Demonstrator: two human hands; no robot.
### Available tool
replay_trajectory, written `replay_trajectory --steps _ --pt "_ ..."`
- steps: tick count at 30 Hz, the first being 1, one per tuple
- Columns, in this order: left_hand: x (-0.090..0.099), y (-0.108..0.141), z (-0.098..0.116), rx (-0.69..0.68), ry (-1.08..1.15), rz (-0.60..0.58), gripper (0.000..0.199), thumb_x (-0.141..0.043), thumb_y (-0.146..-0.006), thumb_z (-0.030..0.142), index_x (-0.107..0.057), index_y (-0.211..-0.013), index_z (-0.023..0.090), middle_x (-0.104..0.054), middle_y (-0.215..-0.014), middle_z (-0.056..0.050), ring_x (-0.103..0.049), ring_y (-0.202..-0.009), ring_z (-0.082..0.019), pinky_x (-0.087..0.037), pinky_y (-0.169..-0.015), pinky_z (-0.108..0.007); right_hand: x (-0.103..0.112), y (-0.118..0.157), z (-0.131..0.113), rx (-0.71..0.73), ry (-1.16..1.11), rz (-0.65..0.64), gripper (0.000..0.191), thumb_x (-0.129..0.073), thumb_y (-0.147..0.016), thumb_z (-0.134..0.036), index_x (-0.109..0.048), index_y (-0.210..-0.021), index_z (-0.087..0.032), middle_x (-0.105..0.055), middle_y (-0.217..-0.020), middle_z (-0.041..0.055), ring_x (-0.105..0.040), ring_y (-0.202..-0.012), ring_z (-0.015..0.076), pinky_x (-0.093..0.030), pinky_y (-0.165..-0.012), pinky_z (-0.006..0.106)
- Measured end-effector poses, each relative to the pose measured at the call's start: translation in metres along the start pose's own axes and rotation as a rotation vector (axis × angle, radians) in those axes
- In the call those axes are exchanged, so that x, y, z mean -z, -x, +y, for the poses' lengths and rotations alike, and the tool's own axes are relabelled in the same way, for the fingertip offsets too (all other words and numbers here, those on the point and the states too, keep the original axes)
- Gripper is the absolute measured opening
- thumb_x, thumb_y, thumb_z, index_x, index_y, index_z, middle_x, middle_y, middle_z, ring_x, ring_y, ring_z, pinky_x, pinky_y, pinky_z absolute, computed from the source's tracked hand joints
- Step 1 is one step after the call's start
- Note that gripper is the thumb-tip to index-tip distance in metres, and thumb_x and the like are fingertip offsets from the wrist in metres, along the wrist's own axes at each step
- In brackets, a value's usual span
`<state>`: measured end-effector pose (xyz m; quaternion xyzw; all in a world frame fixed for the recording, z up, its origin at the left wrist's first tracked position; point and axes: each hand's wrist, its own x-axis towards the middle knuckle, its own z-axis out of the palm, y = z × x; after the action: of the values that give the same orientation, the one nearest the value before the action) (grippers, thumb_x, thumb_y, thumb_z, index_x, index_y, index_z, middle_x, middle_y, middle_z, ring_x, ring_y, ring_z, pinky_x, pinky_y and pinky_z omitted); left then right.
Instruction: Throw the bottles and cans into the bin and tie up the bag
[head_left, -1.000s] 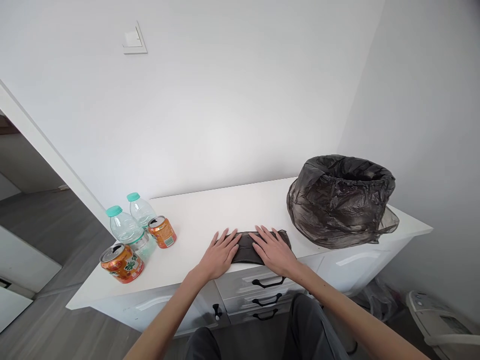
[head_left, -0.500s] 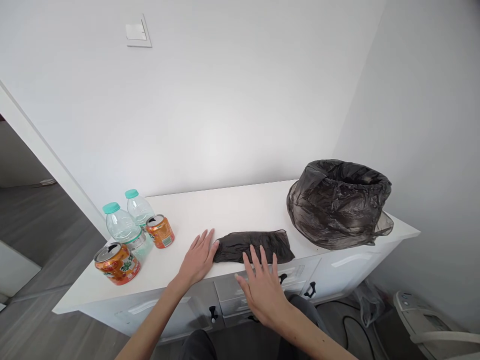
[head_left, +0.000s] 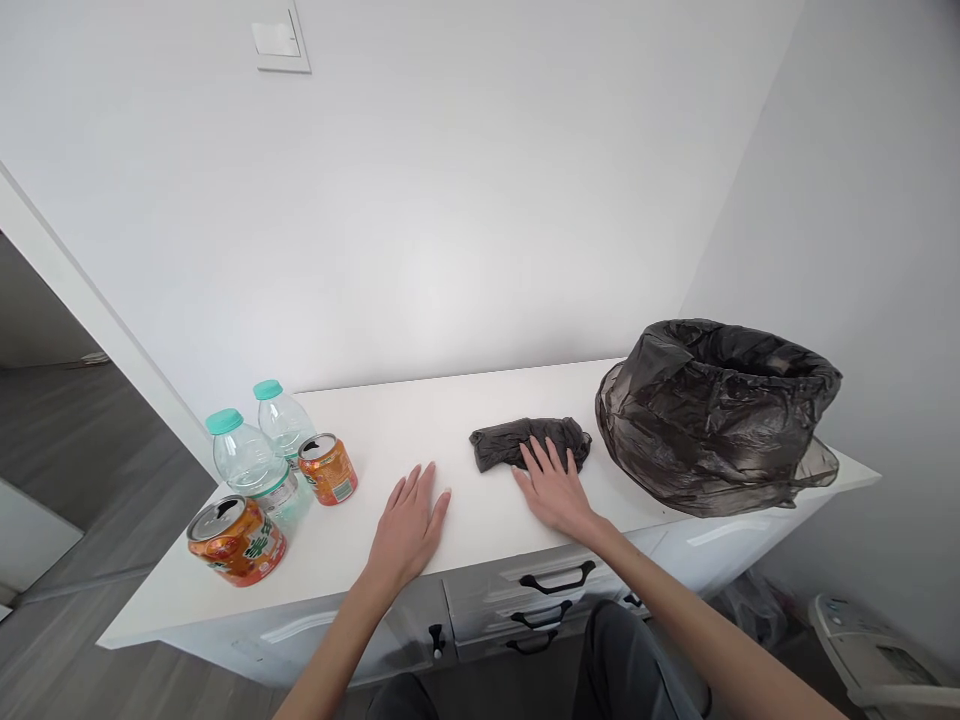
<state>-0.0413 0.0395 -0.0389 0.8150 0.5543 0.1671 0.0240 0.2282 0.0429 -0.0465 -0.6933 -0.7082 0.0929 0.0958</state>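
Two clear plastic bottles (head_left: 250,462) and two orange metal cans (head_left: 241,545) stand left of one black plastic bundle (head_left: 499,446) and one black bag (head_left: 709,440).

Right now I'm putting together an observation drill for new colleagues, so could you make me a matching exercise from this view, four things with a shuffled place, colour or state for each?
Things:
1. Drink cans
2. Bottle caps
3. Folded black plastic bag
4. Large black plastic bag

Descriptions:
A. Rightmost on the white countertop
B. Turquoise
C. Partly covered by the right grip
D. Mainly orange

Pairs: 1-D, 2-B, 3-C, 4-A
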Motion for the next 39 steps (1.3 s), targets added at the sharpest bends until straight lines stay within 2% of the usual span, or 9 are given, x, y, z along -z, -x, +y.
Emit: replay_trajectory --steps 4,7,14,19,22,26,32,35,39 --pt "-0.001 -0.001 0.000 -0.022 -0.013 0.019 0.066 -0.024 -0.108 0.054 -0.038 -0.158 0.014 -0.048 -0.160 -0.013 -0.035 -0.155 -0.025 -0.030 -0.128 -0.049 0.003 -0.026 0.023 -0.020 0.002 0.039 0.071 -0.009 -0.107 -0.053 -0.024 -0.166 -0.017 -0.015 -0.174 0.0047 -0.007 -0.161 0.0281 -0.006 -0.129 0.053" --pt "-0.002 -0.002 -0.001 -0.012 -0.014 0.009 0.065 -0.025 -0.108 0.053 -0.037 -0.159 0.015 -0.047 -0.161 -0.012 -0.034 -0.156 -0.025 -0.028 -0.128 -0.048 0.003 -0.029 0.030 -0.028 -0.002 0.068 0.070 -0.010 -0.108 -0.051 -0.027 -0.166 -0.014 -0.018 -0.174 0.0068 -0.009 -0.161 0.0284 -0.006 -0.129 0.052" --pt "0.000 -0.003 0.000 -0.017 -0.012 0.013 0.064 -0.027 -0.107 0.053 -0.039 -0.157 0.015 -0.048 -0.161 -0.012 -0.034 -0.155 -0.026 -0.030 -0.128 -0.050 -0.013 0.028 0.022 0.051 -0.010 0.112 0.076 -0.011 -0.107 -0.060 -0.025 -0.166 -0.015 -0.020 -0.173 0.0111 -0.010 -0.161 0.0306 -0.010 -0.129 0.055" --pt "-0.001 -0.003 -0.001 -0.042 -0.003 0.026 0.059 -0.030 -0.107 0.052 -0.044 -0.153 0.018 -0.047 -0.162 -0.009 -0.034 -0.156 -0.026 -0.030 -0.128 -0.051 -0.026 0.043 0.007 0.014 -0.008 0.132 0.071 -0.016 -0.105 -0.066 -0.022 -0.167 -0.032 -0.006 -0.176 0.0084 0.001 -0.160 0.0401 -0.010 -0.123 0.069" --pt "-0.001 -0.004 -0.001 -0.046 0.002 0.022 0.058 -0.030 -0.107 0.052 -0.045 -0.152 0.019 -0.045 -0.163 -0.009 -0.033 -0.156 -0.026 -0.029 -0.128 -0.051 -0.023 0.029 0.000 -0.011 -0.003 0.069 0.070 -0.017 -0.104 -0.067 -0.026 -0.165 -0.034 -0.011 -0.175 0.0086 0.000 -0.159 0.0432 -0.007 -0.120 0.074" --pt "0.001 -0.004 0.000 -0.030 -0.002 -0.006 0.059 -0.028 -0.107 0.053 -0.045 -0.151 0.018 -0.044 -0.164 -0.008 -0.032 -0.156 -0.026 -0.028 -0.129 -0.050 -0.009 -0.002 0.000 -0.076 -0.001 0.035 0.071 -0.014 -0.105 -0.064 -0.025 -0.166 -0.029 -0.013 -0.175 0.0084 -0.004 -0.159 0.0414 -0.006 -0.121 0.071" --pt "-0.002 -0.005 -0.002 -0.032 -0.004 0.024 0.055 -0.030 -0.107 0.051 -0.046 -0.150 0.020 -0.045 -0.164 -0.007 -0.034 -0.156 -0.025 -0.029 -0.129 -0.049 0.005 -0.051 0.024 -0.164 0.026 0.083 0.068 -0.012 -0.107 -0.053 -0.030 -0.165 -0.023 -0.020 -0.173 0.0109 -0.013 -0.158 0.0377 -0.009 -0.123 0.064" --pt "-0.004 -0.005 -0.003 -0.039 -0.009 0.036 0.054 -0.032 -0.107 0.050 -0.046 -0.151 0.021 -0.045 -0.163 -0.007 -0.034 -0.155 -0.026 -0.030 -0.128 -0.050 0.003 -0.075 0.050 -0.197 0.026 0.142 0.066 -0.017 -0.106 -0.051 -0.036 -0.162 -0.021 -0.026 -0.171 0.0120 -0.019 -0.157 0.0372 -0.012 -0.123 0.062" --pt "-0.005 -0.007 -0.004 -0.053 -0.010 0.035 0.053 -0.033 -0.107 0.048 -0.046 -0.151 0.022 -0.045 -0.163 -0.007 -0.034 -0.156 -0.026 -0.030 -0.128 -0.052 -0.003 -0.104 0.090 -0.210 -0.064 0.395 0.062 -0.025 -0.105 -0.045 -0.050 -0.151 -0.013 -0.046 -0.157 0.0206 -0.036 -0.148 0.0362 -0.024 -0.121 0.056"
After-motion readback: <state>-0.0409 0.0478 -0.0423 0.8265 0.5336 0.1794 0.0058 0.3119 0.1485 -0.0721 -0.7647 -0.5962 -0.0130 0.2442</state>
